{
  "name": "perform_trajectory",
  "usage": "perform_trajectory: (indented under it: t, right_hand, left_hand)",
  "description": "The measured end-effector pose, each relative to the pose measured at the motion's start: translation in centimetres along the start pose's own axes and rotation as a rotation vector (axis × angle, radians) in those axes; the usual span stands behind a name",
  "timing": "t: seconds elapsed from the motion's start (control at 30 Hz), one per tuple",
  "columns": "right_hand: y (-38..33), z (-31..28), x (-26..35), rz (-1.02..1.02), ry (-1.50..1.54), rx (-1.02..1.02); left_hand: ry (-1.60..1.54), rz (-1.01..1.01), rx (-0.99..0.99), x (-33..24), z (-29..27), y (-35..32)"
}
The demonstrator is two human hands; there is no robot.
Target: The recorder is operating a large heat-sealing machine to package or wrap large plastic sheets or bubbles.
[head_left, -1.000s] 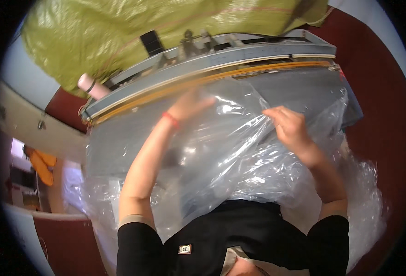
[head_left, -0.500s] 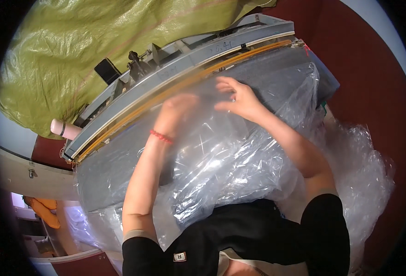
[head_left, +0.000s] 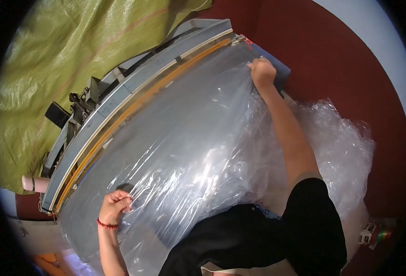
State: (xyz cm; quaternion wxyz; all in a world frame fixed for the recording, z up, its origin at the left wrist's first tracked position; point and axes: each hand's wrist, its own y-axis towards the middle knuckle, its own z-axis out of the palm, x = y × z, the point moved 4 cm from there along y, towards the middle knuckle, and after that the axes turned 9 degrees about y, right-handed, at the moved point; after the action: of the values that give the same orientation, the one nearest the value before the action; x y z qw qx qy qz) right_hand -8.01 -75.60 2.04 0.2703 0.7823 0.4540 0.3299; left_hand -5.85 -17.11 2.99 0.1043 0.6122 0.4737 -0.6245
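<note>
Clear plastic film (head_left: 198,152) lies stretched and shiny over a grey work surface in front of me. My left hand (head_left: 114,209), with a red bead bracelet at its wrist, pinches the film's edge at the lower left. At the far right corner of the surface, my right hand (head_left: 262,72) is closed on the film's other side. Tight creases run across the sheet between my two hands. Beyond the film stands a long grey metal bar machine (head_left: 120,96) with an orange strip (head_left: 143,101) along its near side.
Crumpled clear film (head_left: 341,147) is heaped at my right, above a dark red floor (head_left: 313,55). Yellow-green woven sheeting (head_left: 83,50) covers the area behind the machine. A pink cylinder (head_left: 35,184) and a black box (head_left: 57,114) sit at the machine's back left.
My hands have moved apart, the left toward the lower left, the right to the far right corner. Both have closed on the film, which is now spread out. The view has turned.
</note>
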Motion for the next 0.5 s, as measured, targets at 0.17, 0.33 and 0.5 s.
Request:
perform_trajectory:
  t: [0.17, 0.33, 0.5]
  right_hand:
    - [-0.1, -1.6, -4.4, 0.176, -0.154, -0.071]
    - [-0.6, -1.7, -5.7, 0.393, -0.102, -0.150]
    - [-0.5, 1.7, -6.6, 0.305, -0.059, 0.029]
  left_hand:
    - [0.032, 0.002, 0.013, 0.3, 0.6, -1.6]
    - [0.122, -0.073, 0.039, 1.4, -2.3, -5.4]
    - [0.334, -0.027, -0.198, 0.8, -4.4, -8.8]
